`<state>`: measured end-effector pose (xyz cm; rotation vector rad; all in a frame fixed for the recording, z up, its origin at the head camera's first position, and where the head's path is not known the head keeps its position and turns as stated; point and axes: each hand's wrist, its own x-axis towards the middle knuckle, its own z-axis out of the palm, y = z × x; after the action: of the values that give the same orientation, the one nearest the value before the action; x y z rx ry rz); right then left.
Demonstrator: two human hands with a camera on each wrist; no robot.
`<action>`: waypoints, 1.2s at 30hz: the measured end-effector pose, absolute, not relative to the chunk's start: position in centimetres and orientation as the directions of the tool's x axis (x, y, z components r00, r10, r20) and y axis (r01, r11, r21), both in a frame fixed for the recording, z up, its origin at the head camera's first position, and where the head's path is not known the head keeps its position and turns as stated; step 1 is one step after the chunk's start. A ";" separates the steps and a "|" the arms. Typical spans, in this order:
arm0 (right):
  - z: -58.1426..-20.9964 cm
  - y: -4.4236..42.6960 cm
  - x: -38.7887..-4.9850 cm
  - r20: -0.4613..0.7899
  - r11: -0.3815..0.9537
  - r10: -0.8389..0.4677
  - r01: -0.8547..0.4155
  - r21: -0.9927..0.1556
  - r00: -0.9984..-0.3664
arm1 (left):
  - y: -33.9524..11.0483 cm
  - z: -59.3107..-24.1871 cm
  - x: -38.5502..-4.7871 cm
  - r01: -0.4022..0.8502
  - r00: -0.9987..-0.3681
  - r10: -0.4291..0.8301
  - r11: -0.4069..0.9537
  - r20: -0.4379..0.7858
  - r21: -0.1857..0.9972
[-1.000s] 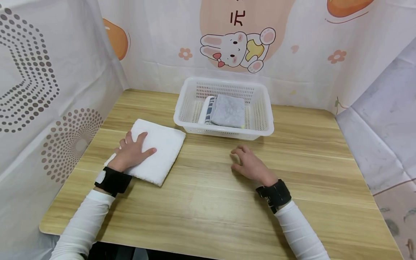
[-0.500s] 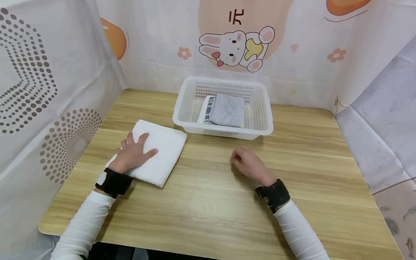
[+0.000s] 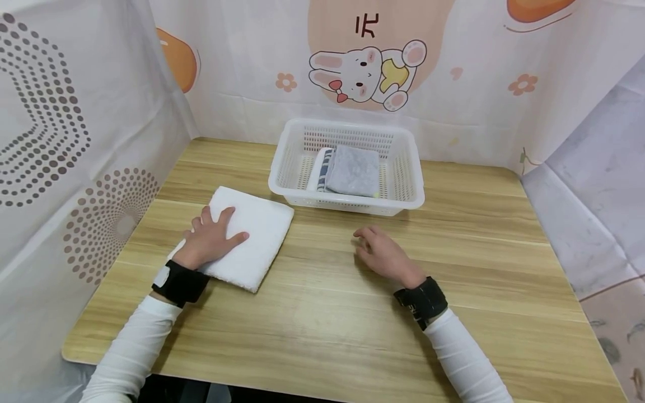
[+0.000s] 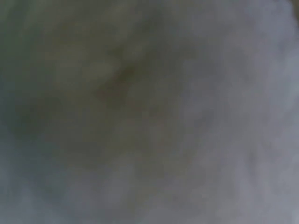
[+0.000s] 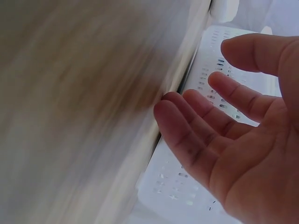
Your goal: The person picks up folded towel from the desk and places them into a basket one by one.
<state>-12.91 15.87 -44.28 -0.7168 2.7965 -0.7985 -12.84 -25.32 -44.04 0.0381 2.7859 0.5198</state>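
A folded white towel (image 3: 257, 235) lies on the left part of the table. My left hand (image 3: 210, 238) rests palm down on it, fingers and thumb spread. The left wrist view is too blurred and dark to make out more than whitish cloth. My right hand (image 3: 385, 254) is over the table in front of the basket, its fingers loosely bent and nothing in them. The right wrist view shows the relaxed fingers (image 5: 184, 135) apart from the thumb, with the basket behind them.
A white perforated plastic basket (image 3: 347, 204) stands at the back middle of the wooden table (image 3: 312, 324). Inside it lie a folded grey cloth (image 3: 354, 170) and, beside that, a white cloth with dark stripes (image 3: 322, 169). Printed curtains (image 3: 242, 61) hang behind the table and at its sides.
The towel has slid slightly to the right under my left hand. My right hand's fingers curled in, then loosened again, and the hand moved slightly left.
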 end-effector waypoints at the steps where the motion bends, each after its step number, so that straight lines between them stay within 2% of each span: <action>1: -44.2 15.8 -12.9 -0.012 0.744 -0.486 -0.406 -0.530 -0.874 | -25.2 -44.0 -12.8 -0.029 -0.953 0.082 0.934 -0.293 0.356; 29: -44.2 15.5 -12.5 -0.027 0.737 -0.517 -0.429 -0.523 -0.856 | -23.9 -43.8 -12.5 -0.009 -0.959 0.090 0.939 -0.270 0.344; 36: -44.3 15.3 -12.4 -0.037 0.717 -0.534 -0.429 -0.550 -0.845 | -23.5 -43.7 -12.3 -0.011 -0.962 0.080 0.944 -0.261 0.329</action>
<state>-12.39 15.34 -44.33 -0.7737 2.7282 -0.8024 -12.30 -23.48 -43.75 0.0509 2.8259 0.4806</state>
